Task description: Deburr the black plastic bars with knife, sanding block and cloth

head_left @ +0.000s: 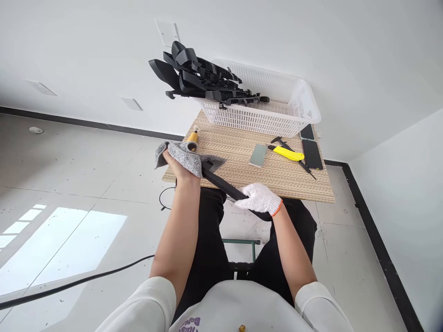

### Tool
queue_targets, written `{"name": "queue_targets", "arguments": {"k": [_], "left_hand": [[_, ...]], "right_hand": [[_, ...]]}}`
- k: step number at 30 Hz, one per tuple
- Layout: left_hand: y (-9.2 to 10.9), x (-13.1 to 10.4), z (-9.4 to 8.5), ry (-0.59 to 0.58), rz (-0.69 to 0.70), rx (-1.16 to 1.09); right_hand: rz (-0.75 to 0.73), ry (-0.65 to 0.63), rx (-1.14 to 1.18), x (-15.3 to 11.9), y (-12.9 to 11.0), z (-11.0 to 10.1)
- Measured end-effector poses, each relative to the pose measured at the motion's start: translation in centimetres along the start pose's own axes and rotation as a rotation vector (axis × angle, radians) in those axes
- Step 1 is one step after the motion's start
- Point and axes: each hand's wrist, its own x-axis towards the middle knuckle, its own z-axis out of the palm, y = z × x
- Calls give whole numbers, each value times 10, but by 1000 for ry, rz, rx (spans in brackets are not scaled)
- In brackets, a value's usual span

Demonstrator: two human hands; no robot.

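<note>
My left hand [176,165] is bare and wrapped in a grey cloth [185,156], most of its fingers hidden beneath the folds. The cloth lies over the far end of a long black plastic part [224,186], covering that end from view. A white knit glove with an orange cuff covers my right hand [259,199], which is closed around the near half of the same part. The part slants over the front edge of the table, above my lap. Just behind the cloth stands a yellow tool [193,136], partly hidden.
A white plastic basket [263,117] at the table's back holds several black plastic parts [204,76] jutting out leftward. On the wooden table [235,138] lie a grey-green block [258,155], a yellow utility knife [289,153], a black caliper [308,169] and two phones [312,154]. Walls stand behind and right.
</note>
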Motion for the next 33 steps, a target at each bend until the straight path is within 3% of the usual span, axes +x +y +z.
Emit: {"name": "queue_targets", "arguments": {"k": [3,8,12,19,24,28,33], "left_hand": [[1,-15,17,162,-94,-197],[-2,-42,46,140,-9,-298],[-3,-45,48,204,28,-134],[-20,-50,40,202,45,9],[-35,-62,41,3,7,195],[-29,-73,55,-239,64,289],[-33,-84,67,-523,176,336]], "right_hand": [[1,9,77,-1,1,1],[25,12,273,-4,4,-1],[46,13,278,-5,4,-3],[52,38,434,-5,11,2],[41,65,610,-3,17,5],[-58,100,692,-1,19,5],[-59,234,853,5,27,8]]}}
